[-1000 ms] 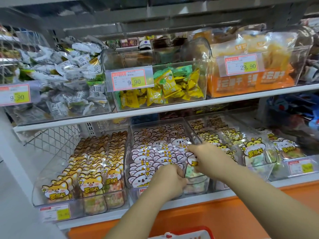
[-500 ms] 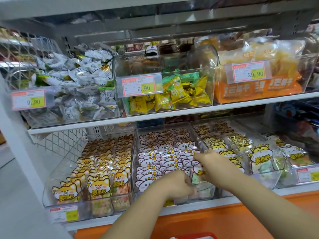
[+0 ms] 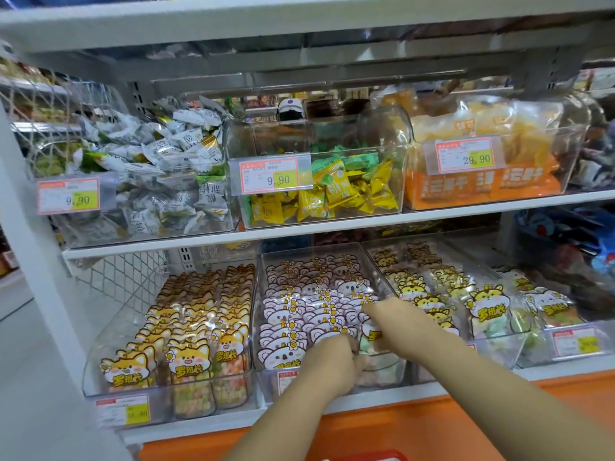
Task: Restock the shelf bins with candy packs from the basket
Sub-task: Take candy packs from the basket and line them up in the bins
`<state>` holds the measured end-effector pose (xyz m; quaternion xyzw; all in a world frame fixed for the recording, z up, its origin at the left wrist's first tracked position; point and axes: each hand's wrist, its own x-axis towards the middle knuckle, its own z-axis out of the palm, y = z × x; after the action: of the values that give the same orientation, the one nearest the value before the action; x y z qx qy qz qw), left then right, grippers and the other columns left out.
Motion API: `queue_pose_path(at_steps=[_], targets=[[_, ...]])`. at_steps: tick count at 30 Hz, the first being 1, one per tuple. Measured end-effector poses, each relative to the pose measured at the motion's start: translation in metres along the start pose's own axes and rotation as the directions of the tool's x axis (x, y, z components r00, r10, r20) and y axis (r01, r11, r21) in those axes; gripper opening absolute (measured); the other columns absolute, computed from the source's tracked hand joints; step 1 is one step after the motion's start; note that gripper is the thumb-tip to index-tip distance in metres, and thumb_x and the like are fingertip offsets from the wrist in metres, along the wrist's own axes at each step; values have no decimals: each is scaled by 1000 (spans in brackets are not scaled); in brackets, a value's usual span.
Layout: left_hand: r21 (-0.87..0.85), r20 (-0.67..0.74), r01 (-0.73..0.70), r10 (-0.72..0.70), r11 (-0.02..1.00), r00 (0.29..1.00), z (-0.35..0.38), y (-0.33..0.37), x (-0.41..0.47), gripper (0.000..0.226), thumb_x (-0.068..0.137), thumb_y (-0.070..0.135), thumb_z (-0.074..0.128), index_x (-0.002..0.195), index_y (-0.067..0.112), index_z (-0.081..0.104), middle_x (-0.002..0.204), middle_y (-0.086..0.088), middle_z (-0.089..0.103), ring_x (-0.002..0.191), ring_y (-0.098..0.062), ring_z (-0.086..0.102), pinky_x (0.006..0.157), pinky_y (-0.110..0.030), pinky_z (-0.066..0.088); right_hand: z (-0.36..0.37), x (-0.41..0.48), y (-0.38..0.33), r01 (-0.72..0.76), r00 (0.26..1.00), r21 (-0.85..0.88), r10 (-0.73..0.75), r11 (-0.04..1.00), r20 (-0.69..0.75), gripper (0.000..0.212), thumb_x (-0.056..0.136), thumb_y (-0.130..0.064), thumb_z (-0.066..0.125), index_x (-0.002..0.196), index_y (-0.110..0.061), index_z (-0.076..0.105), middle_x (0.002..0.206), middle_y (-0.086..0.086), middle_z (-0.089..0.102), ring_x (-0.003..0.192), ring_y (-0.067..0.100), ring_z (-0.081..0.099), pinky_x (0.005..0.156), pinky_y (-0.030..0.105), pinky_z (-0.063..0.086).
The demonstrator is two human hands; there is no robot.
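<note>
The right hand [image 3: 397, 322] reaches into the middle clear bin [image 3: 261, 314] on the lower shelf [image 3: 382, 398], with its fingers curled down over the printed header of a koala candy pack [image 3: 374, 339], which stands upright at the front right corner of that bin. The left hand [image 3: 332, 361] sits at the bin's front wall, its fingers curled round the lower part of the same pack. A red basket [image 3: 369, 456] rim shows at the bottom edge, below both forearms.
</note>
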<state>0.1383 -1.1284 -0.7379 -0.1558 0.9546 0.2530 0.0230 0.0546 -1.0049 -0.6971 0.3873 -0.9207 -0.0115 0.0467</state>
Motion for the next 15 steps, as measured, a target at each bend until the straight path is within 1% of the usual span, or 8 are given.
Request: queue_pose_path(at_steps=[2,4,5,7,9,11,13,15], targets=[[-31,-52,-18,16,999,999,0,-3,4,20,94,44,62,99,24,63,104,-3,70,101,-26,64,85,-33,50,4,0,1,4,1000,22,-4,1000,-10,29,83,-13,70,106,-14,53,86,7,57,85,29,61,62,31,40],[-57,-74,-22,18,998,997,1,-3,7,27,95,48,60,83,23,57,88,-2,65,86,-25,60,74,-32,45,9,-3,3,-6,1000,56,8,998,-29,31,83,-22,73,103,-16,50,85,6,53,86,31,61,62,32,38],[-49,-75,-16,12,999,997,-1,-1,7,31,95,49,59,80,22,56,83,-2,62,82,-25,57,71,-32,42,9,-3,2,-8,999,65,10,998,-35,31,83,-24,73,102,-17,49,84,5,51,88,31,61,62,32,37],[5,-25,-9,9,1000,1000,-3,1,8,37,97,51,56,83,16,58,82,-5,59,82,-29,59,69,-33,41,6,-4,-2,-18,1000,56,18,998,0,28,85,-19,71,105,-15,51,88,7,55,93,32,61,64,32,39],[60,53,-27,24,998,998,-5,1,7,40,100,51,52,92,13,62,87,-9,61,90,-31,62,73,-34,46,1,1,-6,-32,998,23,31,999,59,24,88,-8,63,109,-12,54,104,12,62,103,32,60,71,36,44],[79,96,-43,35,996,995,-6,1,1,38,102,46,49,101,11,63,97,-12,64,97,-33,62,79,-36,48,-3,3,-13,-41,992,-7,42,999,116,29,90,-2,55,117,-10,54,117,14,60,113,32,57,80,40,49],[128,65,-59,51,990,997,-4,1,-7,30,101,38,50,111,13,63,107,-12,67,103,-34,63,84,-38,51,3,-2,-16,-55,991,-21,57,998,119,36,90,-1,51,124,-13,49,122,12,57,119,30,52,84,42,49],[177,-31,-86,93,981,995,-7,1,-20,22,98,32,51,114,21,62,111,-8,68,103,-33,64,84,-37,52,13,-12,-15,-92,995,37,90,995,48,43,89,-3,52,128,-18,42,124,7,54,124,27,46,84,41,50]])
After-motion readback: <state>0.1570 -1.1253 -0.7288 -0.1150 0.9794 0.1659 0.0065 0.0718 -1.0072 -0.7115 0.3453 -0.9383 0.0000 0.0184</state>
